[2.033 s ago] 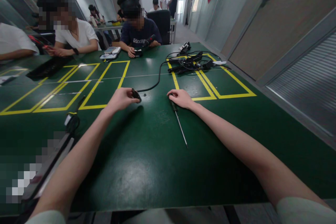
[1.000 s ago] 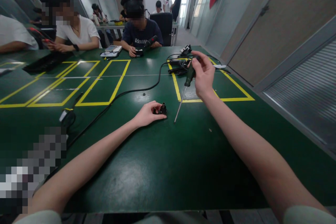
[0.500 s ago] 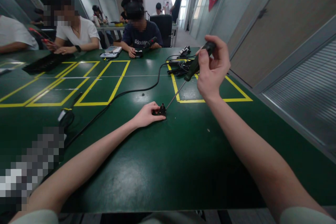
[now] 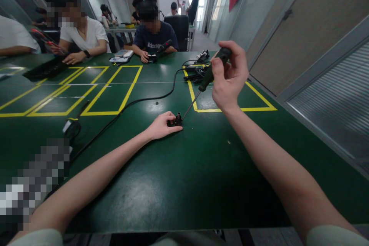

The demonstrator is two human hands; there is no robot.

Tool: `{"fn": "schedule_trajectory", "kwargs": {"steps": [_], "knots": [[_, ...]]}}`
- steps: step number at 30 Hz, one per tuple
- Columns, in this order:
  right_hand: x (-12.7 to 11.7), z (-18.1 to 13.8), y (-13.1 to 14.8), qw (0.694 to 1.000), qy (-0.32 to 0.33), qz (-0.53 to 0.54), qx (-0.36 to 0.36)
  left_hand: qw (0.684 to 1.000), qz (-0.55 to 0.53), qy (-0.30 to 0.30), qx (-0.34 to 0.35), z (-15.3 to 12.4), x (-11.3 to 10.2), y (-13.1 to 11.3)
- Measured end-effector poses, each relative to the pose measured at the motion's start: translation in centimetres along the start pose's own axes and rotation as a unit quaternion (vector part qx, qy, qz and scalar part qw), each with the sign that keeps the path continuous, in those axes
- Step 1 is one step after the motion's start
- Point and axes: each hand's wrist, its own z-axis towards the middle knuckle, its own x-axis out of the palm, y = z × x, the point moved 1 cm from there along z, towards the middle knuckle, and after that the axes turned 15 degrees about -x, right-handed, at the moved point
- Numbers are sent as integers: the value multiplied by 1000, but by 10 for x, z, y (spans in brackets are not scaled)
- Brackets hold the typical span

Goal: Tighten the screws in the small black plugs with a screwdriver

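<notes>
A green tabletop marked with yellow tape is shared by several people. At left, a shallow black tray is set near the far edge, where one of its sides is touched by a co-worker in a white T-shirt. Nearer, toward the near edge, a coiled black cord with a yellow band is seen beside a long object obscured by pixelation. From there a black cable is strung across the tabletop in a long curve. A white-and-grey case is placed by the far edge, and next to it a black device is handled by a co-worker in a navy T-shirt.

At the middle of the tabletop, well in from the near edge, a small black fitting with an upright post is pinched between the thumb and fingers of the left hand. A screwdriver is gripped by its dark green handle in the curled right hand, its shaft slanted down to the fitting's right side; whether contact is made cannot be told. Behind the screwdriver, toward the far right corner, black cables and parts are heaped, partly hidden by the right hand.
</notes>
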Motion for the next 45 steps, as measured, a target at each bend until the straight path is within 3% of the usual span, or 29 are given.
{"fn": "schedule_trajectory", "kwargs": {"steps": [13, 19, 25, 33, 39, 45], "knots": [[0, 5, 17, 999, 43, -20, -18, 1000, -11, -1, 1, -4, -1, -4], [4, 13, 32, 993, 113, 4, 15, 1000, -10, -6, 5, -4, 1, -5], [1, 20, 22, 980, 161, 93, 75, 1000, -4, -7, 7, -4, 1, -4], [-4, 19, 15, 993, 104, 49, 22, 1000, 9, -6, 11, -4, 1, -4], [-5, 21, 19, 985, 141, 93, 33, 1000, 10, -6, 10, -4, 1, -3], [-6, 22, 19, 995, 82, 50, 17, 1000, 20, -8, 13, -5, 0, -5]]}}
